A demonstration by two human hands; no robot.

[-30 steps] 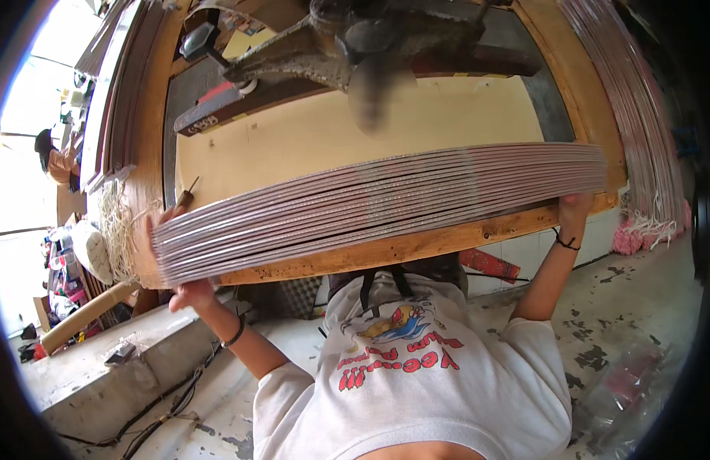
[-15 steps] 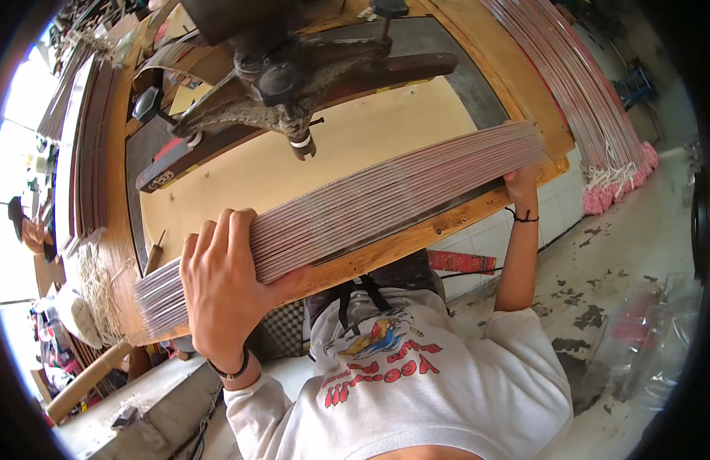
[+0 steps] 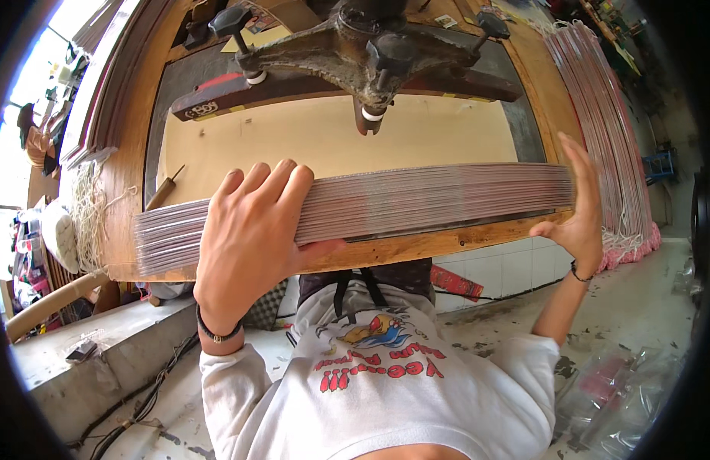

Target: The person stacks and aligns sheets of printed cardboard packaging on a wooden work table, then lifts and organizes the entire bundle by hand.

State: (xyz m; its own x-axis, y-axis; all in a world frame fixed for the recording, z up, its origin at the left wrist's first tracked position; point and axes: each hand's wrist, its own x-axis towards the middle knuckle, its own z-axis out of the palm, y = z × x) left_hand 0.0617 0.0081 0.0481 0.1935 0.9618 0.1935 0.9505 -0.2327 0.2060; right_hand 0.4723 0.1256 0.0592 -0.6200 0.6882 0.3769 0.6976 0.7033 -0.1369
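Observation:
A thick stack of thin, plastic-edged sheets, grey and pinkish, lies along the front of the wooden worktable. Near its left end my left hand is closed over it, fingers across the top and thumb along the front side. My right hand is upright at the stack's right end, fingers stretched and thumb apart. Its palm faces the end of the stack; whether it touches cannot be made out. Behind the stack lies a tan board, under a dark metal press head with black knobs.
A wooden-handled awl lies left of the board. White strings hang at the table's left, beside more stacked sheets. Corded sheets with pink ends line the right side. Clear plastic bags lie on the floor.
My right hand has let go of the stack's right end and opened beside it. That end now sits lower, and the stack lies more level in view. My left hand keeps its hold.

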